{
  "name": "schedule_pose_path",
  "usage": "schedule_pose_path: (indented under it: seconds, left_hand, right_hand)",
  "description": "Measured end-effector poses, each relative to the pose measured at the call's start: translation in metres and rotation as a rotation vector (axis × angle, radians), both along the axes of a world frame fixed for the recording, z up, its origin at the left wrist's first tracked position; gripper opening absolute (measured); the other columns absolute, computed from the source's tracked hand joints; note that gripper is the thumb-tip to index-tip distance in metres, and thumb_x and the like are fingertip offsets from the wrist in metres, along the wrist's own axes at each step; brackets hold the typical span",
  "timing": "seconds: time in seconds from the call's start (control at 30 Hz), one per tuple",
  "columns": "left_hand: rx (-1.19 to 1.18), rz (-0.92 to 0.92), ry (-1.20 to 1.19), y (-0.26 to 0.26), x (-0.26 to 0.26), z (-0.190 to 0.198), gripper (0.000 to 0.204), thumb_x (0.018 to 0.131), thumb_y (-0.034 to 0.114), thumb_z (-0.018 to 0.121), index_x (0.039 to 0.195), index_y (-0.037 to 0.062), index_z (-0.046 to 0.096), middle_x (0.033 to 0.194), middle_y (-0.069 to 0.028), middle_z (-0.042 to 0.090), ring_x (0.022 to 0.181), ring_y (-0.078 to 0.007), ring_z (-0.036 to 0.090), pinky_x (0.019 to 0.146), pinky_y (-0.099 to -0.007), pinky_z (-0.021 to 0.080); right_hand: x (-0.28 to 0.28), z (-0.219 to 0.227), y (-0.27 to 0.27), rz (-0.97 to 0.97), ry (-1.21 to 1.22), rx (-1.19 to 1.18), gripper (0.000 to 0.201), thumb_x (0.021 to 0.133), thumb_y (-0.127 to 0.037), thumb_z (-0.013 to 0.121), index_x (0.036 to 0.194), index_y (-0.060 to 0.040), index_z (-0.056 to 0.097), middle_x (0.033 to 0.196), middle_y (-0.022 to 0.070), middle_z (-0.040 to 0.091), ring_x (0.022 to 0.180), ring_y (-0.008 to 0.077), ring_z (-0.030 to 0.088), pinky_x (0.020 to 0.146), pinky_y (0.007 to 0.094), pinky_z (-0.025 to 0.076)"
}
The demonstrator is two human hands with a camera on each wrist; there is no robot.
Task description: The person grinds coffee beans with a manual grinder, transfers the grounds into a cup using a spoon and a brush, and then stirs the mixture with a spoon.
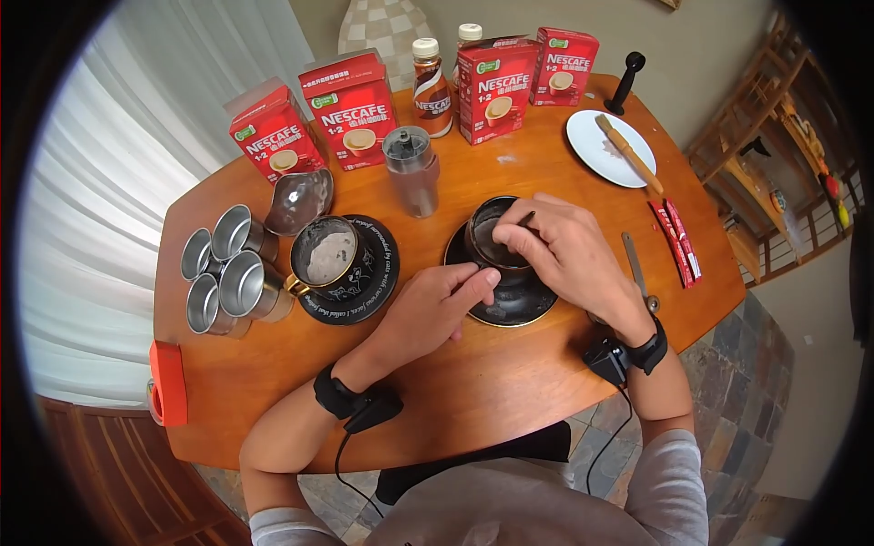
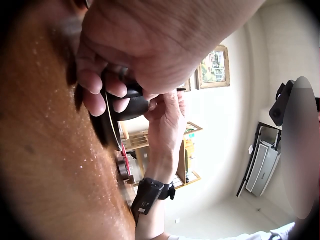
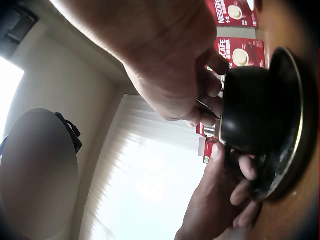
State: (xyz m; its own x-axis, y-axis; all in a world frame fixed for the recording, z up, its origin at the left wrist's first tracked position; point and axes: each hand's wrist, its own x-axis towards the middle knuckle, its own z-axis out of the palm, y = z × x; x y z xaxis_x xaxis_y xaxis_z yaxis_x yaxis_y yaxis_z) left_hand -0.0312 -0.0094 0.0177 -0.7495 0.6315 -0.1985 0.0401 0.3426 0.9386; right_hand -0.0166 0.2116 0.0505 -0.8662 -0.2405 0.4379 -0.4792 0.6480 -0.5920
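Observation:
A black cup (image 1: 484,238) stands on a dark, gold-rimmed saucer (image 1: 512,308). My left hand (image 1: 430,308) pinches the cup at its near left side, thumb by the rim; in the right wrist view its fingers curl below the thumb, beside the black cup (image 3: 247,112). Over the cup's opening, my right hand (image 1: 572,250) pinches a thin utensil, its dark end (image 1: 526,218) showing between the fingers. The utensil's lower part is hidden, and the cup's contents are mostly covered. In the left wrist view, the right hand (image 2: 169,120) is beyond the cup.
Left of the hands, a second cup (image 1: 328,253) with pale contents sits on a black saucer (image 1: 375,284), near several metal cups (image 1: 248,284) and a glass bowl (image 1: 300,200). A grinder (image 1: 412,177), red boxes (image 1: 350,114) and bottles stand behind; a white plate (image 1: 592,150) and sachets (image 1: 674,241) lie right.

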Motion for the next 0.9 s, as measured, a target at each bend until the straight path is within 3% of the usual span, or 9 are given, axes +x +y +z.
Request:
schedule_pose_path:
  seconds: [0.1, 0.23, 0.33, 0.47, 0.5, 0.6, 0.73, 0.9]
  left_hand:
    - [-0.001, 0.000, 0.004, -0.001, 0.000, 0.001, 0.046, 0.111, 0.040, 0.051, 0.090, 0.0021, 0.067, 0.066, 0.0000, 0.057, 0.054, -0.0089, 0.058, 0.053, -0.0253, 0.044]
    - [-0.002, 0.006, 0.005, -0.002, 0.000, 0.001, 0.046, 0.111, 0.041, 0.052, 0.090, 0.0020, 0.067, 0.066, -0.0006, 0.057, 0.053, -0.0090, 0.058, 0.053, -0.0256, 0.044]
    - [-0.008, 0.008, 0.007, 0.000, 0.000, 0.000, 0.046, 0.111, 0.041, 0.052, 0.090, 0.0019, 0.067, 0.065, -0.0007, 0.057, 0.053, -0.0092, 0.058, 0.053, -0.0257, 0.044]
    - [0.018, 0.004, 0.007, -0.002, -0.001, -0.001, 0.046, 0.110, 0.040, 0.052, 0.090, 0.0018, 0.067, 0.064, -0.0008, 0.057, 0.053, -0.0092, 0.058, 0.053, -0.0257, 0.044]
    - [0.008, 0.008, 0.008, -0.002, 0.000, 0.000, 0.046, 0.110, 0.041, 0.052, 0.090, 0.0018, 0.067, 0.064, -0.0007, 0.057, 0.053, -0.0092, 0.058, 0.053, -0.0257, 0.044]
    - [-0.018, 0.005, 0.006, 0.000, 0.000, 0.003, 0.047, 0.111, 0.041, 0.052, 0.089, 0.0019, 0.067, 0.065, -0.0007, 0.057, 0.053, -0.0091, 0.058, 0.053, -0.0256, 0.045]
    - [0.003, 0.002, 0.006, -0.001, -0.001, -0.001, 0.046, 0.111, 0.040, 0.052, 0.090, 0.0020, 0.067, 0.065, -0.0006, 0.057, 0.053, -0.0090, 0.058, 0.053, -0.0258, 0.044]
    - [-0.011, 0.005, 0.005, 0.000, 0.000, 0.001, 0.046, 0.111, 0.040, 0.052, 0.090, 0.0020, 0.067, 0.065, -0.0006, 0.057, 0.053, -0.0090, 0.058, 0.053, -0.0257, 0.044]
  right_hand:
    - [-0.001, 0.007, 0.004, -0.147, -0.037, 0.067, 0.025, 0.101, -0.022, 0.065, 0.092, 0.0001, 0.071, 0.084, 0.0169, 0.069, 0.080, 0.0370, 0.067, 0.074, 0.0443, 0.052]
    - [0.002, 0.007, 0.003, 0.034, -0.072, 0.047, 0.022, 0.100, -0.022, 0.066, 0.093, -0.0014, 0.071, 0.084, 0.0165, 0.069, 0.082, 0.0365, 0.067, 0.072, 0.0441, 0.052]
    - [0.000, 0.003, -0.003, -0.033, 0.081, 0.021, 0.023, 0.099, -0.022, 0.068, 0.092, -0.0011, 0.072, 0.084, 0.0170, 0.069, 0.082, 0.0362, 0.067, 0.072, 0.0435, 0.052]
    - [-0.001, 0.010, 0.009, -0.156, -0.113, 0.066, 0.022, 0.099, -0.020, 0.067, 0.090, -0.0018, 0.072, 0.085, 0.0164, 0.071, 0.083, 0.0348, 0.068, 0.073, 0.0428, 0.053]
    - [0.000, 0.007, 0.006, -0.050, -0.098, -0.019, 0.022, 0.100, -0.021, 0.067, 0.091, -0.0019, 0.073, 0.084, 0.0166, 0.071, 0.081, 0.0350, 0.068, 0.072, 0.0435, 0.053]
    - [0.001, 0.004, -0.002, 0.024, 0.040, 0.013, 0.023, 0.099, -0.022, 0.068, 0.091, -0.0012, 0.073, 0.083, 0.0173, 0.070, 0.077, 0.0354, 0.067, 0.070, 0.0437, 0.053]
    - [-0.002, 0.013, 0.008, -0.181, -0.101, 0.115, 0.021, 0.098, -0.021, 0.068, 0.092, -0.0019, 0.073, 0.080, 0.0162, 0.069, 0.080, 0.0352, 0.066, 0.073, 0.0437, 0.052]
    - [0.000, 0.000, -0.003, 0.042, 0.048, -0.012, 0.024, 0.099, -0.023, 0.067, 0.092, -0.0007, 0.073, 0.078, 0.0173, 0.067, 0.075, 0.0356, 0.066, 0.070, 0.0448, 0.051]
